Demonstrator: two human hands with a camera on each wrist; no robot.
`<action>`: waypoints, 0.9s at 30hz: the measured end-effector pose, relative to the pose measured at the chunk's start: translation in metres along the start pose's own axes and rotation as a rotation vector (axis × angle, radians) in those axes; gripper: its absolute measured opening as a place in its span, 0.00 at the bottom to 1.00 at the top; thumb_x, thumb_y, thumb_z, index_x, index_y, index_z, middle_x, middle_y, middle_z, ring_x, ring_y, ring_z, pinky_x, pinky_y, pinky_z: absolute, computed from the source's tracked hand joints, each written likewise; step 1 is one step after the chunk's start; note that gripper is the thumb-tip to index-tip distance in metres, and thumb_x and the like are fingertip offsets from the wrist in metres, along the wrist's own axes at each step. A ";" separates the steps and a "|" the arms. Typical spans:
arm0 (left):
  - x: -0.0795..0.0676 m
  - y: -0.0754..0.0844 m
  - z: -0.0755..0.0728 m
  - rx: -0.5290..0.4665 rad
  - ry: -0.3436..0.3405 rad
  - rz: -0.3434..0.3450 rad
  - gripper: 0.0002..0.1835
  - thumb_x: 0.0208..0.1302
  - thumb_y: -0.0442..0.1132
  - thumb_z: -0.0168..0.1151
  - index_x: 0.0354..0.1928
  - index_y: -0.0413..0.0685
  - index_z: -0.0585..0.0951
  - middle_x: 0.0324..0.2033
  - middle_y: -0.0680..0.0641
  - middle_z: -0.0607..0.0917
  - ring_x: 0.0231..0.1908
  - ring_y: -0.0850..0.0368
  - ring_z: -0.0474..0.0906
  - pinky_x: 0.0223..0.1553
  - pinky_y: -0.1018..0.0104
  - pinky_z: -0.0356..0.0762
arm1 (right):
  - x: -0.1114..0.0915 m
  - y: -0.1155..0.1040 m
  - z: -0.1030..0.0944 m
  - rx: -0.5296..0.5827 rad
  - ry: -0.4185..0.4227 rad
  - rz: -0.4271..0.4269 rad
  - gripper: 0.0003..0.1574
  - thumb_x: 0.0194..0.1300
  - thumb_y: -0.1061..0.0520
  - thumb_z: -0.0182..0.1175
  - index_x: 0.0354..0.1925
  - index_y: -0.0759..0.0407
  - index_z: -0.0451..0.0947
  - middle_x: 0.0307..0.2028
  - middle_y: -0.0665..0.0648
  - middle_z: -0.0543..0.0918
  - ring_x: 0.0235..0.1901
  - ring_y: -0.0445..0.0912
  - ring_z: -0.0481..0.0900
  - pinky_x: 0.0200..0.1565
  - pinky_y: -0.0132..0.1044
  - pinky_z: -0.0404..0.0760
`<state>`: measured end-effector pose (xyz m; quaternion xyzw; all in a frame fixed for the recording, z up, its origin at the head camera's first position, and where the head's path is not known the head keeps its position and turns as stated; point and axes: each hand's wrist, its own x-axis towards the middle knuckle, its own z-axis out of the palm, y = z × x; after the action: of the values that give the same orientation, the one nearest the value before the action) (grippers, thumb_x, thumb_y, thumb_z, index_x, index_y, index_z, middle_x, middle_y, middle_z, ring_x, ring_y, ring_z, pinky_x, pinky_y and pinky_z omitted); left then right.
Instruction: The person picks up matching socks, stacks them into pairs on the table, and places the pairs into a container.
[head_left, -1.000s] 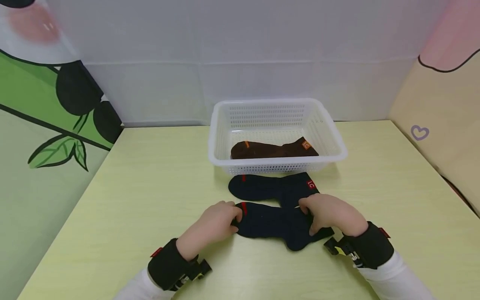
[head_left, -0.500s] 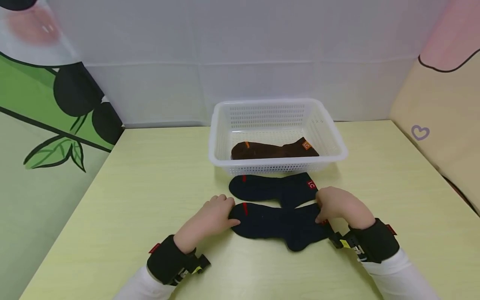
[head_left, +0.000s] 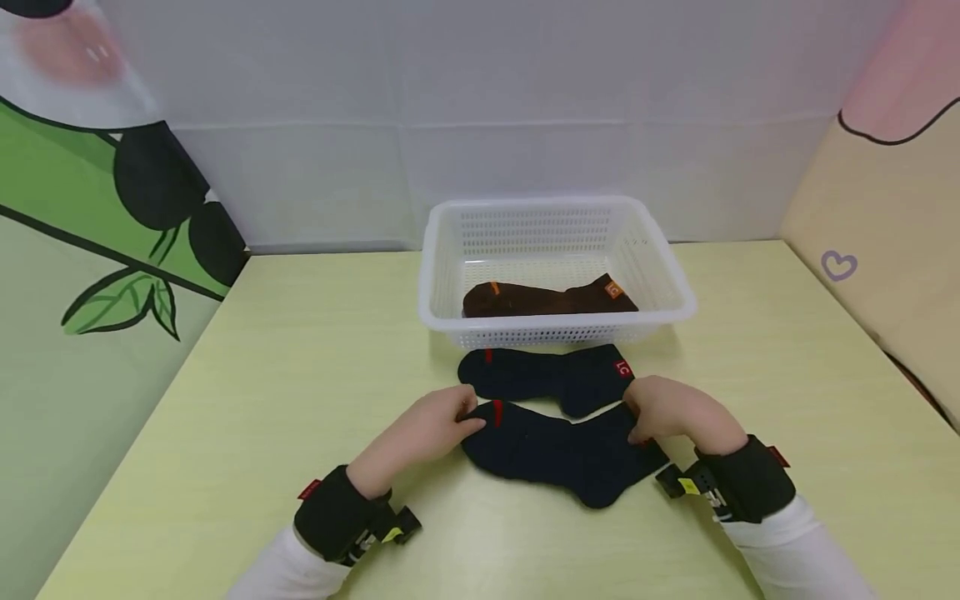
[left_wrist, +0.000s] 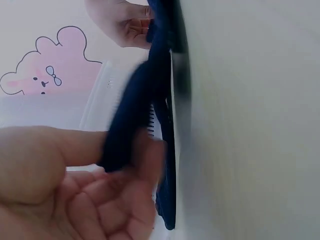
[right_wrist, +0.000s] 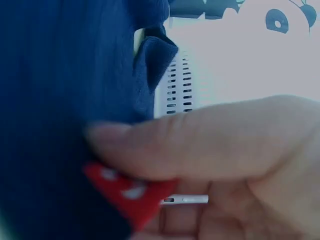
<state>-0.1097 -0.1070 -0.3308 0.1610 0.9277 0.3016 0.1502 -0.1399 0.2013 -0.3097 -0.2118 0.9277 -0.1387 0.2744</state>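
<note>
Two navy socks with red toe marks lie one behind the other. The nearer sock (head_left: 547, 450) is held at both ends and its toe end is lifted off the table in the left wrist view. My left hand (head_left: 423, 425) pinches that toe end between thumb and fingers. At the cuff, my right hand (head_left: 678, 412) grips the sock, thumb (right_wrist: 150, 145) over the fabric beside the red label (right_wrist: 132, 192). The farther navy sock (head_left: 525, 372) lies flat, its red label at the right, close to my right fingers.
Behind the socks stands a white perforated plastic basket (head_left: 555, 333) holding brown socks (head_left: 540, 302) with orange labels. All stand on a pale yellow-green table (head_left: 322, 350) backed by a white sheet (head_left: 517, 150). Printed walls flank both sides.
My left hand has taken hold of the toe end and raised it. My right hand has shifted right to the cuff. The nearer sock now tilts and bends slightly; the farther one stays put.
</note>
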 end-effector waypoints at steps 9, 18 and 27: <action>0.005 -0.004 -0.011 -0.473 0.311 -0.010 0.05 0.67 0.33 0.54 0.36 0.44 0.67 0.14 0.53 0.60 0.13 0.62 0.55 0.20 0.71 0.56 | -0.005 0.012 -0.018 0.308 0.192 -0.197 0.10 0.67 0.60 0.55 0.34 0.63 0.64 0.23 0.50 0.65 0.23 0.41 0.65 0.27 0.33 0.65; 0.004 -0.010 -0.017 -0.498 0.228 0.118 0.10 0.64 0.25 0.45 0.29 0.38 0.76 0.21 0.51 0.67 0.20 0.60 0.59 0.26 0.69 0.60 | -0.014 0.021 -0.030 0.547 0.216 -0.237 0.19 0.68 0.65 0.52 0.45 0.60 0.50 0.23 0.51 0.62 0.18 0.39 0.62 0.23 0.33 0.63; 0.003 -0.012 -0.018 -0.424 0.183 0.058 0.18 0.65 0.29 0.44 0.55 0.37 0.75 0.38 0.41 0.77 0.29 0.52 0.72 0.34 0.65 0.70 | -0.002 0.022 -0.018 0.475 0.435 -0.217 0.04 0.67 0.65 0.54 0.40 0.66 0.70 0.37 0.59 0.72 0.34 0.44 0.71 0.33 0.31 0.71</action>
<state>-0.1223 -0.1244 -0.3245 0.1246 0.8482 0.5073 0.0874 -0.1556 0.2238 -0.3026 -0.2050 0.8782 -0.4214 0.0952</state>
